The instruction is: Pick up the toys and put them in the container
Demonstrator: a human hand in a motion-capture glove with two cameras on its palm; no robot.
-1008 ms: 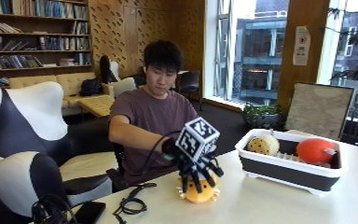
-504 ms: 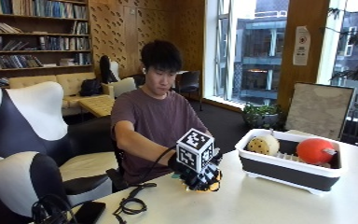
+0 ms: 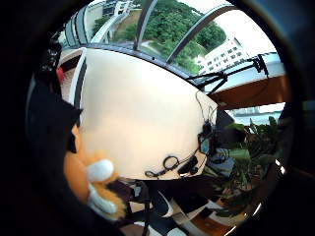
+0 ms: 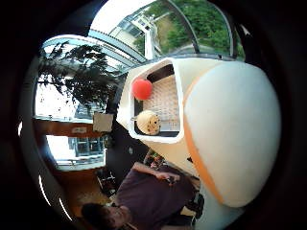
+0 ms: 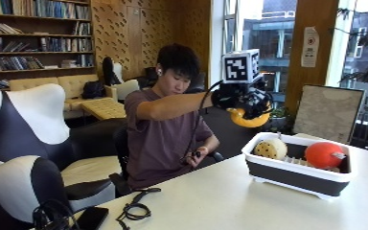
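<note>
Carrying orange plush toy (image 5: 249,119) in gloved right hand (image 5: 238,98), fingers wrapped around it, raised above and just left of white container (image 5: 297,176). Red ball (image 5: 324,154) and yellow toy (image 5: 270,149) already inside. Suggest lowering over the gap between them before releasing.

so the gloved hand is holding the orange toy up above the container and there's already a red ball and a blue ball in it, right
Not quite: there is no blue ball. Beside the red ball in the container lies a cream-coloured ball, as the outside view shows. The rest holds: the gloved hand grips the orange toy, raised above the container.
</note>
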